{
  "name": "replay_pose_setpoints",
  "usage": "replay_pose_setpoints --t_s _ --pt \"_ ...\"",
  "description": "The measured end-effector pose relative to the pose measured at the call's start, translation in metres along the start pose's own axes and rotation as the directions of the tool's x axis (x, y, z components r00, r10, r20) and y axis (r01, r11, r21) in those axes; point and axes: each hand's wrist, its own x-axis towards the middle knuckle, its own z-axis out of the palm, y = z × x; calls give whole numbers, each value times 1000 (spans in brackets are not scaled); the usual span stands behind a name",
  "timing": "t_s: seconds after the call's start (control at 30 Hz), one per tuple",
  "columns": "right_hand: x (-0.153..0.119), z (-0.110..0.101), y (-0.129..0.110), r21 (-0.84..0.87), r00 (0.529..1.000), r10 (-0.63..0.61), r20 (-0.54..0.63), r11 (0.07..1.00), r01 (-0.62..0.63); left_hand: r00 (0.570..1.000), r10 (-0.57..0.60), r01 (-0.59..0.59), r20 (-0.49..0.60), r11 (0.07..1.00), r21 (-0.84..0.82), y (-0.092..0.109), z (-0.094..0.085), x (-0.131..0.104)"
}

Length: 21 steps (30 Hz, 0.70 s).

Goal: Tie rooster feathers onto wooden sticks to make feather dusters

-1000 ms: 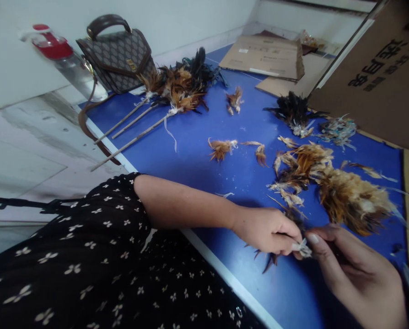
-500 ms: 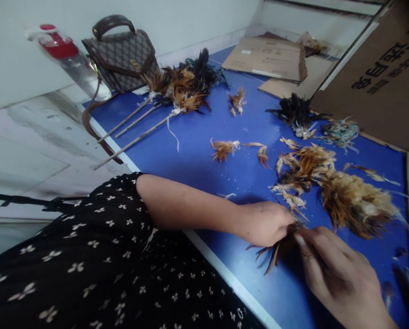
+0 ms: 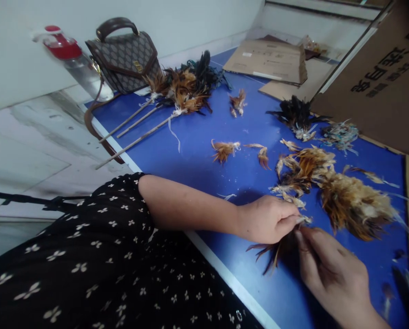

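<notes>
My left hand (image 3: pixel 268 219) is closed round the base of a small bunch of dark brown feathers (image 3: pixel 271 256). The feather tips fan out below the fist, and pale quill ends (image 3: pixel 304 220) poke out past the thumb. Close beside it, my right hand (image 3: pixel 333 260) has thumb and forefinger pinched together at the bunch's edge; what lies between them is hidden. Beyond the hands lies a large pile of tan and brown feathers (image 3: pixel 355 201), with smaller loose feathers (image 3: pixel 290 180) at its left.
On the blue table (image 3: pixel 191 137) lie several feather-topped sticks (image 3: pixel 136 141), small brown feather tufts (image 3: pixel 225 150), a black feather bunch (image 3: pixel 295 114) and a tangle of pale strips (image 3: pixel 340 135). A handbag (image 3: pixel 125 59), a bottle (image 3: pixel 74 59), flat cardboard (image 3: pixel 264 59) and a carton (image 3: pixel 369 91) stand around the edges.
My left hand has turned and risen slightly, so the pale quill ends now show past its thumb. The right hand has shifted a little; its pinch stays closed.
</notes>
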Motion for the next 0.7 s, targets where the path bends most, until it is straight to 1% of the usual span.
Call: replay_pose_setpoints --t_s 0.07,0.13,0.23,0.33,0.4,0.47,0.5,0.57,0.6,0.63,0.67,0.7 --pt "-2 1 0 -52 1000 -23 4 998 23 1000 -1 1 -22 1000 -1 0 1 -1" --pt "-3 1 -2 -85 1000 -18 10 996 19 999 -12 12 -47 1000 -9 0 2 -1" --pt "-2 2 -5 -87 1000 -17 24 996 19 998 -14 14 -67 1000 4 -1 4 -1" --pt "-1 2 -6 -66 998 -37 51 997 41 999 25 -22 -45 997 68 -4 4 0" --pt "-1 -2 -6 -52 996 -53 68 997 56 998 64 -66 18 990 124 -6 3 2" --pt "1 -10 -3 -50 997 -49 64 997 53 984 110 -131 141 981 146 -8 -1 6" --pt "2 -14 -1 -47 998 -33 53 998 35 968 133 -163 214 978 128 -8 -3 7" --pt "5 -22 2 2 999 15 46 1000 -15 917 187 -209 353 978 25 -7 -8 10" --pt "6 -25 4 50 997 46 62 998 -49 889 220 -218 401 975 -51 -6 -10 11" --pt "8 -26 5 108 993 82 82 990 -91 871 250 -215 422 968 -128 -4 -12 12" --pt "8 -25 5 165 988 123 97 977 -138 867 268 -202 420 960 -195 -3 -13 12" --pt "9 -23 5 212 980 169 106 959 -188 881 264 -181 392 955 -237 -1 -14 11"
